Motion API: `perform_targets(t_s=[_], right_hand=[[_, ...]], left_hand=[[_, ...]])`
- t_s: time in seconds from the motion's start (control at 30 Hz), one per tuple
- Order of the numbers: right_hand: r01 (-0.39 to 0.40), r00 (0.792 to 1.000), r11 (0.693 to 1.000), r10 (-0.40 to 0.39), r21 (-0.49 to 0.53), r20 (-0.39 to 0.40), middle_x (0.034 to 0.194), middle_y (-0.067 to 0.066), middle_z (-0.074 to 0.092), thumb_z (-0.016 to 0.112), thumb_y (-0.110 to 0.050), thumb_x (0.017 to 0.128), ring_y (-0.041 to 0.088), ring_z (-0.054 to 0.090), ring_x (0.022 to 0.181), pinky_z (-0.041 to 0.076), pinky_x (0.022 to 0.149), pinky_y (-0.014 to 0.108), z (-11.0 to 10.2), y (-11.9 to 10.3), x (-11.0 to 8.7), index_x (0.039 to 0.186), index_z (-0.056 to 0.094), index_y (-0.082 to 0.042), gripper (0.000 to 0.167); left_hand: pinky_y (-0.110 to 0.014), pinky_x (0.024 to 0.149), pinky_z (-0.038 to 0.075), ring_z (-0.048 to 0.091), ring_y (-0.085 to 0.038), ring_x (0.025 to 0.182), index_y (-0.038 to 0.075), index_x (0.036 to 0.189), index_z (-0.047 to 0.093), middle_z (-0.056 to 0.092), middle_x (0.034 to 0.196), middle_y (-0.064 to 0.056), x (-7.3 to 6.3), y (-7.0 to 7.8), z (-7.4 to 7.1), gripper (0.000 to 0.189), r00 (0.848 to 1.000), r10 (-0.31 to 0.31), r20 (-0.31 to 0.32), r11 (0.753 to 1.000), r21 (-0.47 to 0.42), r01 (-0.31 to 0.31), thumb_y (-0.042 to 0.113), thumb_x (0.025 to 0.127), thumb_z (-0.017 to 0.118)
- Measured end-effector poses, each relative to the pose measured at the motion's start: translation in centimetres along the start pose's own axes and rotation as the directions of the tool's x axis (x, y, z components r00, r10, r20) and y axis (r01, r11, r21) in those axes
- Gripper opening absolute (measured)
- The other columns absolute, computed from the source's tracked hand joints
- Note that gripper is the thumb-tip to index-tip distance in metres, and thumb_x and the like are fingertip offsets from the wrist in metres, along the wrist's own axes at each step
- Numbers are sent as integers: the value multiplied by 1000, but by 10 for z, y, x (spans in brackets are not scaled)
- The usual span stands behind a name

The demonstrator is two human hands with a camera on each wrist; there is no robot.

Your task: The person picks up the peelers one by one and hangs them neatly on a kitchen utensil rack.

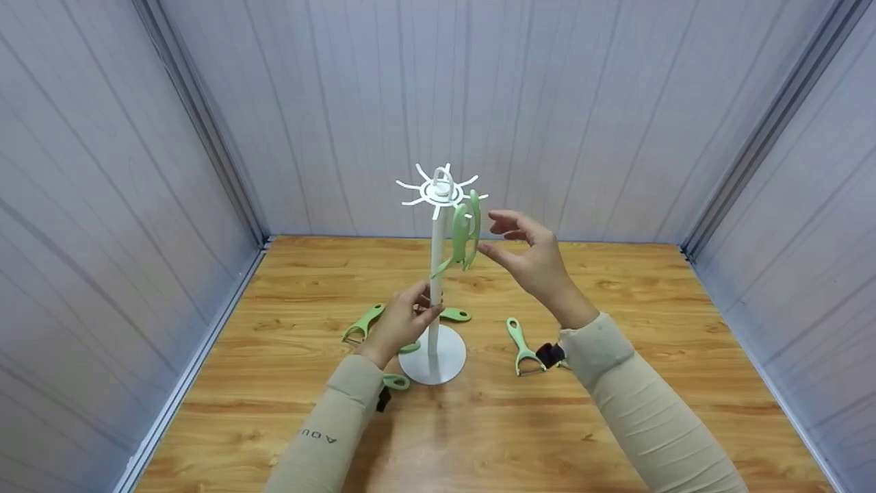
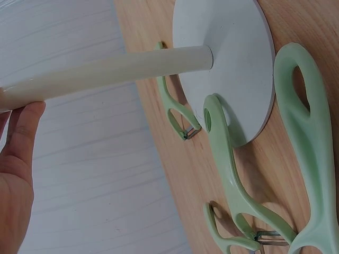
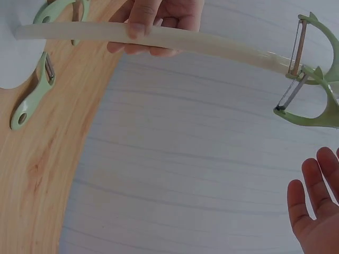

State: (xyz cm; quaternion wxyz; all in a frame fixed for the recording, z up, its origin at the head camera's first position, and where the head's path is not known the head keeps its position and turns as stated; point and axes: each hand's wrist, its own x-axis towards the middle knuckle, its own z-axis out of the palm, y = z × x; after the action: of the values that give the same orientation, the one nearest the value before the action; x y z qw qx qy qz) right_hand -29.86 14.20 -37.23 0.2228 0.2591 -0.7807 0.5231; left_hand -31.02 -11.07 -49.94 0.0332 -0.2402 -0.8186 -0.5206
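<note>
A white stand (image 1: 452, 356) with a round base, a thin pole and a ring of hooks on top stands upright on the table. Two green peelers (image 1: 460, 236) hang from hooks on its right side, blades downward; their blades (image 3: 300, 47) show in the right wrist view. My left hand (image 1: 399, 320) grips the pole (image 2: 127, 66) around mid-height, thumb on one side and fingers on the other. To the right of the hanging peelers is my right hand (image 1: 537, 260), fingers spread apart and holding nothing. The right wrist view shows it apart from them.
Several more green peelers lie on the wooden table (image 1: 493, 438) around the base. One peeler (image 1: 518, 342) is at the right by my right sleeve; another (image 1: 366, 320) is at the left. Pale panel walls (image 1: 356, 103) enclose the back and sides.
</note>
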Motion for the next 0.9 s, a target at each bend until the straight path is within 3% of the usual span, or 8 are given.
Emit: perform_targets(t_s=[0.2,0.37,0.5,0.9], right_hand=[[-8,1000,1000,7,-30,-14,123,20,75,86,-2,92,33,70,115,58,103,36,-9,9,-6,136,69,4,48],[-26,999,998,25,-50,-24,122,20,76,86,-2,91,31,70,115,56,101,28,-16,17,-11,136,70,4,48],[-56,998,996,54,-63,-35,122,20,76,87,-2,91,32,70,115,56,101,30,-22,23,-16,135,70,4,47],[-168,986,979,169,-114,-1,124,20,74,87,-8,93,35,68,118,55,105,55,-33,52,-35,140,69,1,50]], left_hand=[[-44,88,66,75,-27,101,7,117,70,75,108,-13,0,-1,-1,13,1000,19,-11,1000,6,-19,7,105,72],[-46,88,67,75,-31,102,4,115,70,75,108,-17,1,-2,-1,12,999,29,-17,1000,-11,-29,2,104,72],[-46,90,67,74,-31,103,3,114,69,75,110,-19,1,-3,-1,11,999,31,-11,999,-19,-31,3,104,72],[-44,87,66,74,-27,100,6,117,70,75,107,-13,1,-3,2,13,1000,22,-13,1000,-1,-22,6,104,73]])
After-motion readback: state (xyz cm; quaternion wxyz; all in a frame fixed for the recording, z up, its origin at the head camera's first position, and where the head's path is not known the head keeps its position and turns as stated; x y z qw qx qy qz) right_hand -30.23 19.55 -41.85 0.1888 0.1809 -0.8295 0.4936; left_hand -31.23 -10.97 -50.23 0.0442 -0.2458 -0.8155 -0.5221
